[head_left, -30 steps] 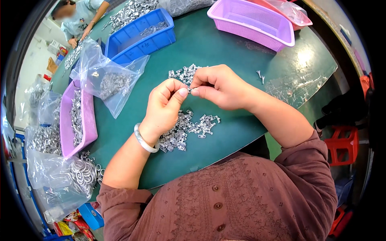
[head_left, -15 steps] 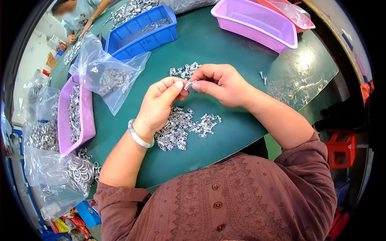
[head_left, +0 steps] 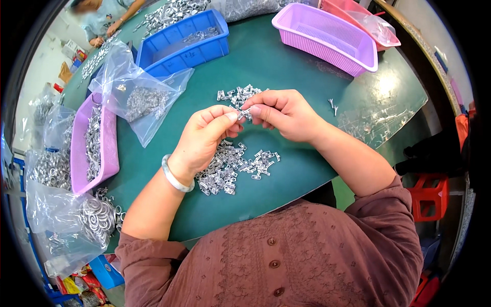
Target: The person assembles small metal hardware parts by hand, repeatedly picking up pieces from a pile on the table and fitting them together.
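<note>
Over the green table, my left hand [head_left: 203,132] and my right hand [head_left: 290,116] meet fingertip to fingertip. Both are closed in a pinch on a small silver metal piece [head_left: 245,115], partly covered by the fingers. Below the hands lies a loose pile of small silver, slotted metal pieces [head_left: 221,173], partly behind my left hand. Just beyond my fingertips is a smaller heap of similar silver pieces [head_left: 238,94]. A pale bangle circles my left wrist.
A clear bag of small metal parts [head_left: 146,102] lies left, beside a purple basket [head_left: 110,153]. A blue bin [head_left: 189,56] and another purple basket [head_left: 327,51] stand farther back. Metal rings [head_left: 99,217] fill the near left. Another person's hands [head_left: 113,28] work at far left.
Both hands have come slightly lower and nearer to me, still pinching a small metal piece. The fingertips have shifted on it, and the whole view has tilted a little.
</note>
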A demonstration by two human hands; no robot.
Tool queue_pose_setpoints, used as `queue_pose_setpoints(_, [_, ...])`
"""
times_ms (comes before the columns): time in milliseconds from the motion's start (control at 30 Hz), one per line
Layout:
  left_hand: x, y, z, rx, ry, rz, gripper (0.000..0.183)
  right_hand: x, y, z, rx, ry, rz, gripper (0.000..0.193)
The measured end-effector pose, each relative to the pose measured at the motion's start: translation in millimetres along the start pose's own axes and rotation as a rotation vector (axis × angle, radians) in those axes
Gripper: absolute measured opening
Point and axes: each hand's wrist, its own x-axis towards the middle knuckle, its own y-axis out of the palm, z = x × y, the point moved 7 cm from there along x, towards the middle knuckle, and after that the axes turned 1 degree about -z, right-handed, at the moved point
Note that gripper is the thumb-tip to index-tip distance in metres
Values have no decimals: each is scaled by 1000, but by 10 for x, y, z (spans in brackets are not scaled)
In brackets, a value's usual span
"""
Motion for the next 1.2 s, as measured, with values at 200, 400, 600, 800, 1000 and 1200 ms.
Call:
queue_pose_setpoints(200, [2,-50,23,-128,-31,-14,15,-14,34,0,37,4,18,21])
queue_pose_setpoints(400, [3,-58,38,-155,-49,-39,17,-23,31,29,50,54,14,21])
queue_pose_setpoints(600, [0,-73,43,-137,-71,-74,20,-20,52,43,6,77,18,23])
queue_pose_setpoints(800, [-8,-39,34,-120,-66,-88,20,-24,53,23,-16,91,51,22])
queue_pose_setpoints(1000, [-14,-40,28,-97,-67,-88,21,-23,69,16,-2,109,72,23])
queue_pose_setpoints(1200, [-8,-29,25,-90,-68,-87,22,-30,66,6,13,133,78,24])
